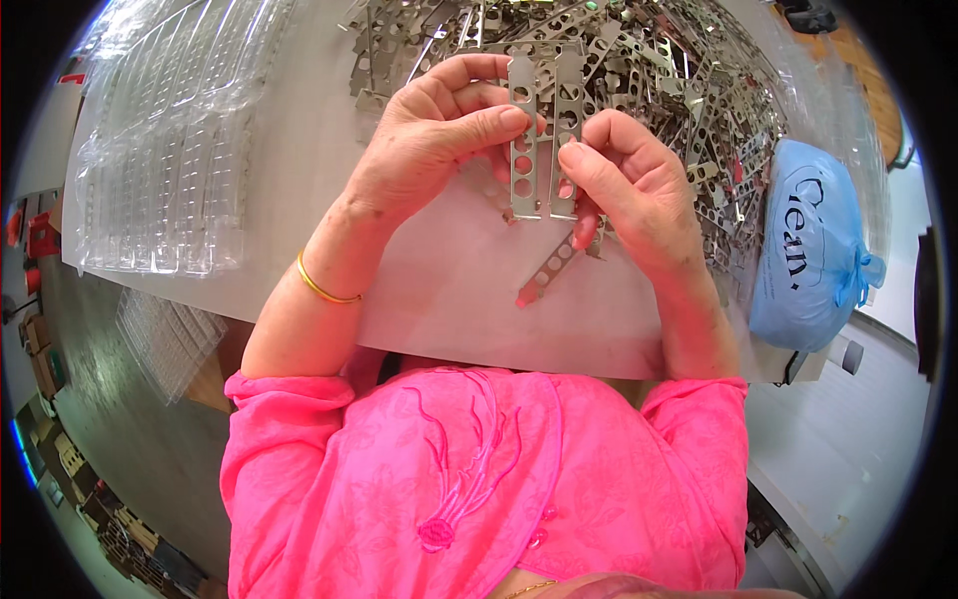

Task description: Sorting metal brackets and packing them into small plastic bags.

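While two perforated metal strips (pixel 524 175) run parallel, top-to-bottom in view | left fingers (pixel 497 123) pinch one | right fingers (pixel 593 168) pinch another

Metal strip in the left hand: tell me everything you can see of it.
The metal strip is narrow, flat and silver-grey, apparently thin sheet metal, with a row of mostly round holes along its length. It runs nearly straight up and down in the view, its left edge pinched by the thumb and fingers of the left hand. A similar strip stands close on its right; whether their lower ends join is unclear.
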The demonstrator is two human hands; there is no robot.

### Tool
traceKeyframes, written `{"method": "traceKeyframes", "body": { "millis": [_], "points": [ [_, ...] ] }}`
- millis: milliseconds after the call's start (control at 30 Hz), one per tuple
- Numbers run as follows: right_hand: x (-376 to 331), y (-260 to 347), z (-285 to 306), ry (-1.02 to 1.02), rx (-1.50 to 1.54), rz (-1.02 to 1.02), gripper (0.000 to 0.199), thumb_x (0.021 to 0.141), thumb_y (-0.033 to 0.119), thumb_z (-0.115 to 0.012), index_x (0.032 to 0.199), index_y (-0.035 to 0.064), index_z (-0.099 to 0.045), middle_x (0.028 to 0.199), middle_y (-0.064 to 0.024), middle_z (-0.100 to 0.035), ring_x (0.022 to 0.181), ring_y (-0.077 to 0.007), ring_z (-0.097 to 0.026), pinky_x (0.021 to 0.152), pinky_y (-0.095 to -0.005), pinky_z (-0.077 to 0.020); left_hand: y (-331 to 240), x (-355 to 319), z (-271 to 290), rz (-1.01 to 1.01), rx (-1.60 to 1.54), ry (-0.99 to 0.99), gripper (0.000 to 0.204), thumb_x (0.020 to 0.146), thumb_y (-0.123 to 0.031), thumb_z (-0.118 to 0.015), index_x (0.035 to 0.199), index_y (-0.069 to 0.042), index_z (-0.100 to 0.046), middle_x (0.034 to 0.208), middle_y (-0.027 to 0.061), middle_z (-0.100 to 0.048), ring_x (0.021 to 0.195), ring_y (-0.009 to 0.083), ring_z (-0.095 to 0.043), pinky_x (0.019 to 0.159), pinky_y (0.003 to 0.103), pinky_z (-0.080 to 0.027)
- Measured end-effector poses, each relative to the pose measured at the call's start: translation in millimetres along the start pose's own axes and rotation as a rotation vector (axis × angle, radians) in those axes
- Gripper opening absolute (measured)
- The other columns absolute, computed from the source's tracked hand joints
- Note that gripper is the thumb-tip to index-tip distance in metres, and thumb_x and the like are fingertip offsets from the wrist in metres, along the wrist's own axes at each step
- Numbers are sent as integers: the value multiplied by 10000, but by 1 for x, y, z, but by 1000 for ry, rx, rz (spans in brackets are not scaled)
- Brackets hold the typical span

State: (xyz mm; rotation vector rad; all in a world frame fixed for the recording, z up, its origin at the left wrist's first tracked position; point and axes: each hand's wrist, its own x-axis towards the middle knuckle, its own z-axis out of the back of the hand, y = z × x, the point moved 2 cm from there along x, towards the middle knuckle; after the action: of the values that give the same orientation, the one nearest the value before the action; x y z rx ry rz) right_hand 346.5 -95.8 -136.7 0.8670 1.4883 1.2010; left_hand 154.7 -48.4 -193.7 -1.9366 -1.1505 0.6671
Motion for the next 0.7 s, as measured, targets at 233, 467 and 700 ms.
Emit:
{"method": "traceKeyframes", "body": {
  "millis": [233, 467, 700],
  "points": [
    [0, -5, -2, 12, 1, -24, 138, 987, 158, -600, 922, 37, -595, 745, -18, -637, 503, -44, -558, 451, -196, -436, -3, 0, -4, 15, -24, 47, 432, 922, -64, -701, 1290, 2, -485, 974, 103, -699, 799, 175, -694, 640, 288, -562],
    [-1, -4, -4, 51, 12, -39, 132, 991, 150, -592, 930, 33, -593, 748, -18, -633, 514, -43, -560, 459, -195, -440, -2, -1, -5, 13, -22, 42, 422, 922, -65, -701, 1273, 9, -479, 953, 101, -681, 780, 184, -692, 618, 297, -558],
    [-2, -4, -5, 59, 22, -54, 136, 995, 152, -585, 920, 39, -586, 752, -9, -627, 529, -31, -560, 472, -188, -453, -1, 1, -5, 19, -24, 38, 430, 922, -58, -698, 1285, 7, -476, 933, 95, -676, 760, 186, -689, 619, 297, -556]
  ]
}}
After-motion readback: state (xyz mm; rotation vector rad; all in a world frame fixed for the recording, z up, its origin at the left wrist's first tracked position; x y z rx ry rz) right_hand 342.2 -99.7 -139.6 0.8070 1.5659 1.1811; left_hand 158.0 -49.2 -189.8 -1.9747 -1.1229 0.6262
